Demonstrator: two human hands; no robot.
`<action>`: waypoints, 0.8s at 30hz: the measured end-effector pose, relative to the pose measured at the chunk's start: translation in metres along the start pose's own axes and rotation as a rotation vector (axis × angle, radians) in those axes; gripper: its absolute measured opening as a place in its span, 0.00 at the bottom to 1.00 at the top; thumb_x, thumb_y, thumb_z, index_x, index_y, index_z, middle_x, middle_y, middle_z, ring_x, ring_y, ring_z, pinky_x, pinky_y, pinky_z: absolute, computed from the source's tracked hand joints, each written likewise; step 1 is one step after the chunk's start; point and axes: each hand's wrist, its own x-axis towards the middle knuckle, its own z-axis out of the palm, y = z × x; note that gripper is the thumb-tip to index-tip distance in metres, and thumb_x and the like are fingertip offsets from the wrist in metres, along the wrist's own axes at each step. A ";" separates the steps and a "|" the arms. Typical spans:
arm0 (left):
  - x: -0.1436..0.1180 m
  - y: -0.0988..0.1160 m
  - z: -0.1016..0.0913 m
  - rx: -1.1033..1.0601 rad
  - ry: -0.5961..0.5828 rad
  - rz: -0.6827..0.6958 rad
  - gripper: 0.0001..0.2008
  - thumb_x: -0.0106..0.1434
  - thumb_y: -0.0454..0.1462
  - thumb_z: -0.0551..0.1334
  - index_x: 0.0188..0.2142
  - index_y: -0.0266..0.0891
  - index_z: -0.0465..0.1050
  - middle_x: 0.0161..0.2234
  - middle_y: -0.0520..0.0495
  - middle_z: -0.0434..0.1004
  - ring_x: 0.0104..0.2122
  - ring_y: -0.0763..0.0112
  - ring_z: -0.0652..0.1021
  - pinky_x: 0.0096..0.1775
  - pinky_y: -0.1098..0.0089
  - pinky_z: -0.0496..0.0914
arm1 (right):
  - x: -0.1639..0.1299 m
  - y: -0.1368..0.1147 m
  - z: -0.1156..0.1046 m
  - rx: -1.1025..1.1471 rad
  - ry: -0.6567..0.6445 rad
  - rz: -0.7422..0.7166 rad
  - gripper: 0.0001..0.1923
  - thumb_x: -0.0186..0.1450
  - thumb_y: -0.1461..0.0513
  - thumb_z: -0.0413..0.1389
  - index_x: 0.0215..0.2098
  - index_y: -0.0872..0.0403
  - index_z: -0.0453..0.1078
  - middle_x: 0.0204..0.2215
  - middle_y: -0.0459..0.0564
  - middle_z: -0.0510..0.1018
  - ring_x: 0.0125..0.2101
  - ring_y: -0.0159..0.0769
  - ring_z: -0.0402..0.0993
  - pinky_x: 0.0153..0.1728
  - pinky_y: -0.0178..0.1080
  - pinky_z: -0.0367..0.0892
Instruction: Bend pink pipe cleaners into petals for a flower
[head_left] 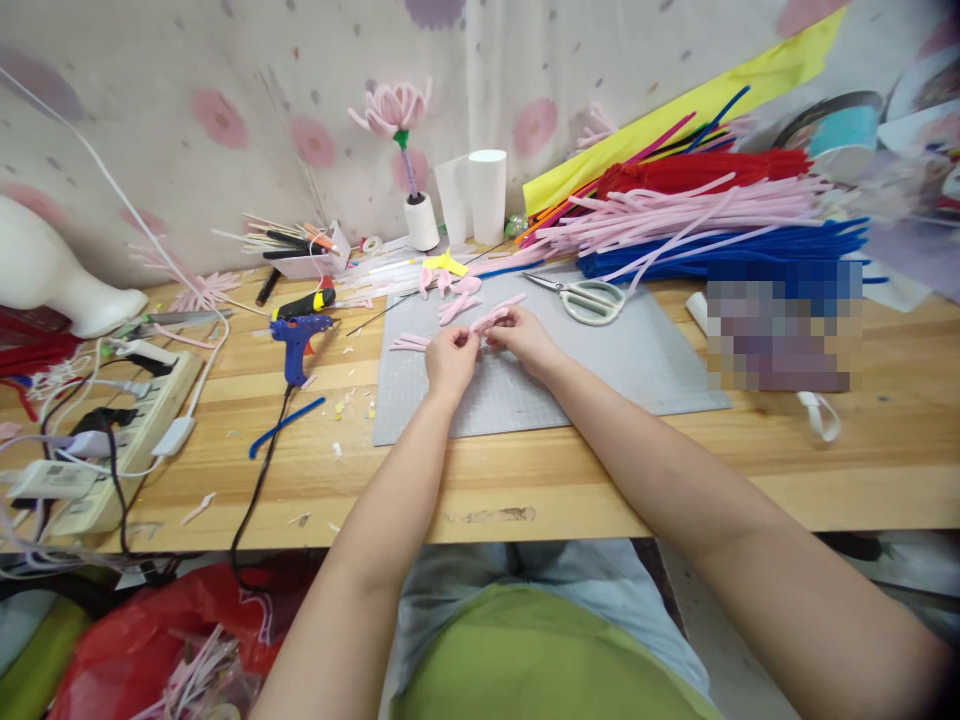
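Note:
My left hand [451,358] and my right hand [523,338] meet over the grey cutting mat [645,365], both pinching one bent pink pipe cleaner piece [489,316] between the fingertips. More bent pink pipe cleaner pieces [454,298] lie on the mat just beyond my hands, and another pink piece [407,342] lies to the left of my left hand. White-handled scissors [585,296] rest on the mat to the right of my right hand.
A blue glue gun [298,336] lies left of the mat, its black cord running off the front edge. A power strip [127,420] sits far left. Piled pink, red and blue pipe cleaners [712,215] fill the back right. A pink pipe-cleaner flower [394,108] stands in a white spool.

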 end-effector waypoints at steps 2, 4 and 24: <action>-0.001 0.000 0.000 0.012 0.014 0.014 0.10 0.56 0.40 0.57 0.25 0.38 0.73 0.23 0.50 0.76 0.28 0.71 0.76 0.34 0.72 0.67 | 0.001 0.001 0.001 -0.020 0.004 -0.006 0.09 0.49 0.68 0.56 0.25 0.54 0.58 0.19 0.42 0.67 0.21 0.28 0.65 0.24 0.34 0.64; -0.001 0.000 0.000 0.027 0.037 0.020 0.10 0.56 0.40 0.57 0.25 0.38 0.73 0.23 0.50 0.76 0.27 0.71 0.76 0.34 0.72 0.67 | 0.002 0.005 0.001 -0.050 0.017 -0.024 0.09 0.50 0.68 0.55 0.25 0.54 0.58 0.18 0.41 0.66 0.19 0.28 0.64 0.23 0.33 0.64; 0.001 0.001 -0.003 0.130 0.038 0.037 0.10 0.57 0.40 0.57 0.28 0.38 0.74 0.23 0.49 0.77 0.28 0.71 0.77 0.34 0.73 0.67 | 0.002 0.011 0.001 -0.051 0.057 -0.017 0.09 0.51 0.69 0.57 0.28 0.55 0.61 0.21 0.43 0.72 0.20 0.27 0.69 0.25 0.33 0.69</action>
